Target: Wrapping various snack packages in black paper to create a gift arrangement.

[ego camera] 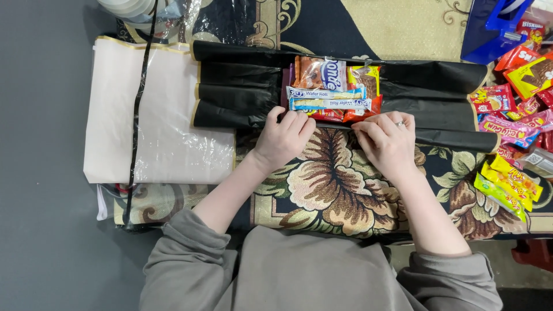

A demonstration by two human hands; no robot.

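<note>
Both hands, left hand (284,137) and right hand (385,138), pinch the near edge of the black sheet (242,92) just under the snack pile (333,91) lying in its middle, and a quick tug might spill the snacks.

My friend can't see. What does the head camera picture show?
Both hands, the left hand and right hand, press on a bundle of snack packets lying on a black sheet. A flowered rug lies underneath, with more bright snacks piled at the right.

Small stack of wrapped snack packets (334,89) flat on pleated black sheet (242,86)
</note>
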